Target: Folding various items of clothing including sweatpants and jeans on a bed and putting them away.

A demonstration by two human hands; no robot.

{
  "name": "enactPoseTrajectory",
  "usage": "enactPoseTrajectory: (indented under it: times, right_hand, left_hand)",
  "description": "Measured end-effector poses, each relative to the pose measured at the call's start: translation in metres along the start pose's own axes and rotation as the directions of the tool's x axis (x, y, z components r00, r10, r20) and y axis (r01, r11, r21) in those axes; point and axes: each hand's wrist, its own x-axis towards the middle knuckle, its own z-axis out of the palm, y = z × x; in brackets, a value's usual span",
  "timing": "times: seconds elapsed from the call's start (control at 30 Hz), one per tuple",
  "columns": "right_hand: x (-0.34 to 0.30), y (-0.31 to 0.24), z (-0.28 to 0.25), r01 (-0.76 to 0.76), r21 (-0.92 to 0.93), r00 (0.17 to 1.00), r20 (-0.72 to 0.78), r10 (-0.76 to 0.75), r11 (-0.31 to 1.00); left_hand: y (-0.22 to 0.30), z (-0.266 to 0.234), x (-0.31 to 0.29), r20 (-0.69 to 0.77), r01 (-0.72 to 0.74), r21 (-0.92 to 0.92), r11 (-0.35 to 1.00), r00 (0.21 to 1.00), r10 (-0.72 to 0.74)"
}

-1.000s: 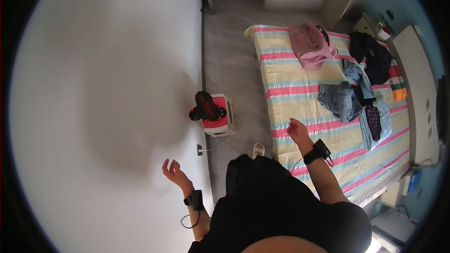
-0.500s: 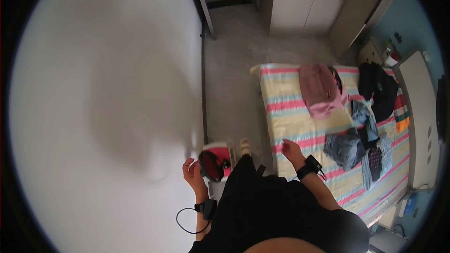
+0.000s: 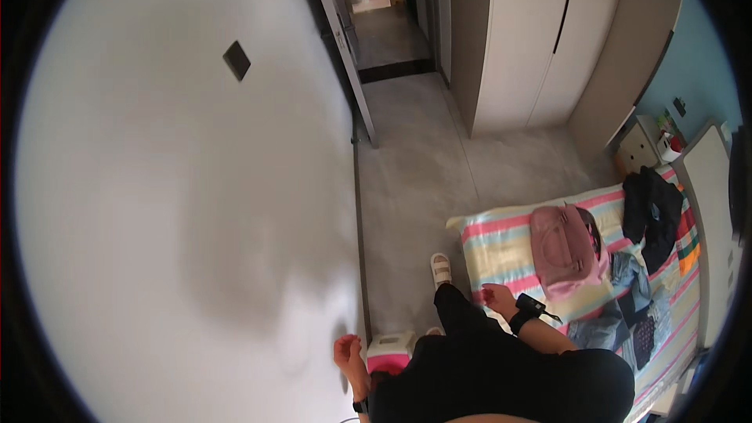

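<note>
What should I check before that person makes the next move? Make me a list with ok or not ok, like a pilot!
1. Left hand free: ok, nothing shows in it.
2. Right hand free: ok, it looks empty, over the edge of the bed.
3. Left hand off the white wall: cannot tell, they look very close.
4. Door open: ok.
5. Pink bag packed: cannot tell, its inside is hidden.
6. Clothes tidy: not ok, the black garment and jeans lie loosely on the bed.
</note>
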Motion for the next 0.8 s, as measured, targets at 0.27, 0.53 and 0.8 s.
enactPoseTrajectory:
  times: [0.27, 0.53, 0.8]
  right_hand:
    - [0.137, -0.123, 0.122, 0.039, -0.175, 0.998, 0.054, -0.030, 0.984]
    - [0.181, -0.276, 0.195, 0.190, -0.062, 0.981, 0.039, -0.188, 0.980]
    - [0.197, -0.307, 0.134, 0.310, 0.146, 0.896, -0.374, -0.238, 0.939]
  left_hand:
    - [0.008, 0.121, 0.120, -0.018, -0.008, -0.005, 1.000, 1.000, 0.007]
    - [0.100, 0.294, 0.221, 0.346, -0.198, 0.134, 0.971, 0.928, 0.142]
    - [0.089, 0.448, 0.341, 0.806, -0.190, 0.305, 0.933, 0.574, -0.147]
